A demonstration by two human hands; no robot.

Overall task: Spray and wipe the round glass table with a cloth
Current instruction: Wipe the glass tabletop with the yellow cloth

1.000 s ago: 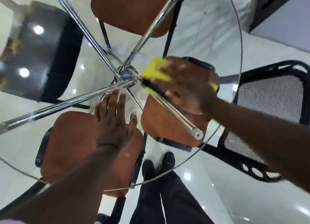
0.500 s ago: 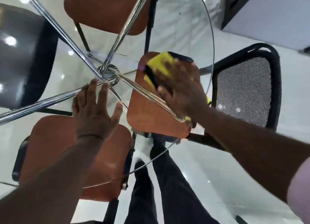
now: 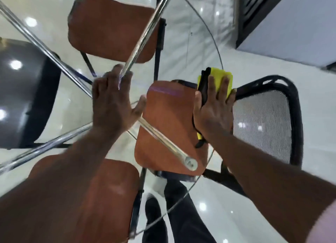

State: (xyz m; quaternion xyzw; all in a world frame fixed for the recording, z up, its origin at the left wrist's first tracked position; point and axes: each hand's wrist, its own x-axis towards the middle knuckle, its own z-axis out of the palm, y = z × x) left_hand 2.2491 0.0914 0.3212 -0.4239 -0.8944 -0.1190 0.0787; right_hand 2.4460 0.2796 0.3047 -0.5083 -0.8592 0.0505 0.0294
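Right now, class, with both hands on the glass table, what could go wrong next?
1. The right hand presses the yellow cloth right at the glass table's rim; another stroke might slide off the edge.
2. The left hand lies flat on the glass and will probably leave fresh prints.

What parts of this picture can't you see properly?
Head view only:
- Cloth: mostly hidden under the right hand.
- Table: left side cut off by the frame edge.
- Left hand: fingertips blurred.
- Spray bottle: nowhere in view.
- Wetness or streaks on the glass: lost among reflections.
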